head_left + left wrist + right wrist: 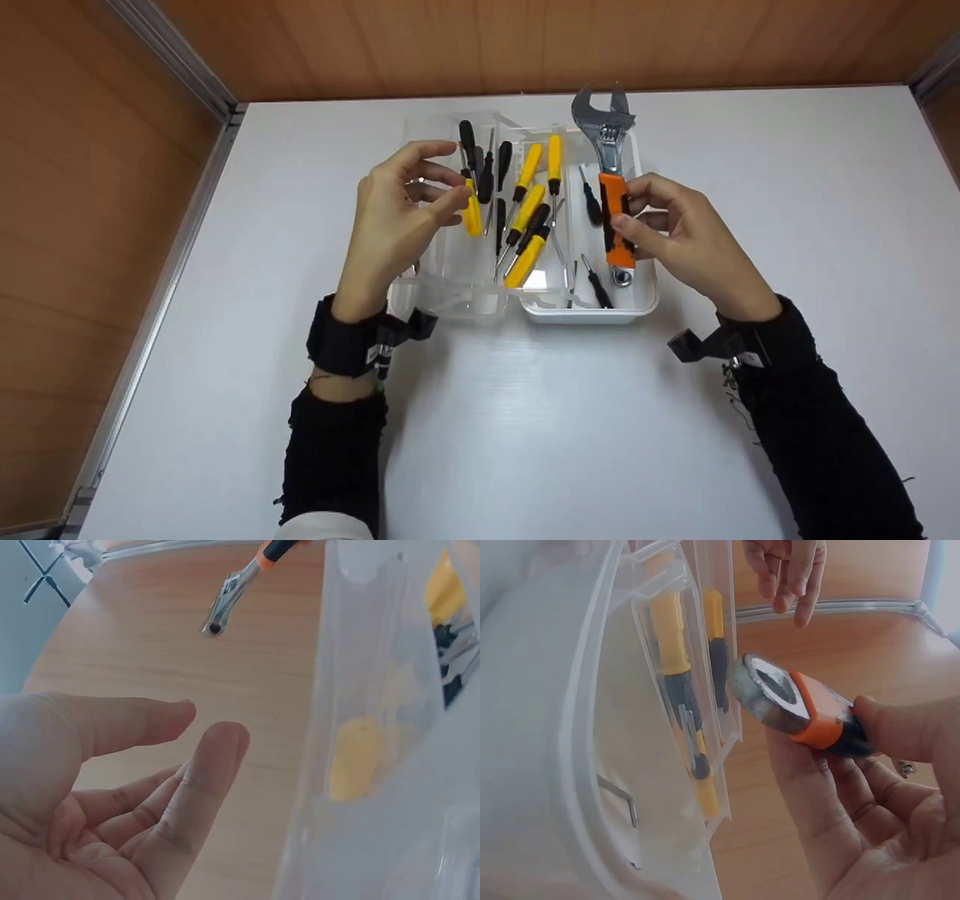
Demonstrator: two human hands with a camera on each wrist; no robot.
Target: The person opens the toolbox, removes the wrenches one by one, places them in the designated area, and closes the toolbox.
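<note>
My right hand (pixel 634 206) grips the orange handle of an adjustable wrench (pixel 615 217), thumb on one side and fingers on the other. Its steel head (pixel 604 120) points away from me over the white box (pixel 592 311). In the right wrist view the wrench's ring end (pixel 780 694) sticks out past my thumb. My left hand (pixel 442 184) hovers over the clear tray (pixel 450 296) with its fingers loosely curved and nothing in them. A yellow-handled screwdriver (pixel 471 214) lies just beyond its fingertips. The left wrist view shows that hand (pixel 202 727) with an empty palm.
Several yellow and black screwdrivers (pixel 525 217) lie in the clear tray, and small black ones (pixel 596 281) in the white box. Both stand on a white table (pixel 525 435). Wooden walls close the back and left, with a metal rail (pixel 172 247) along the left edge.
</note>
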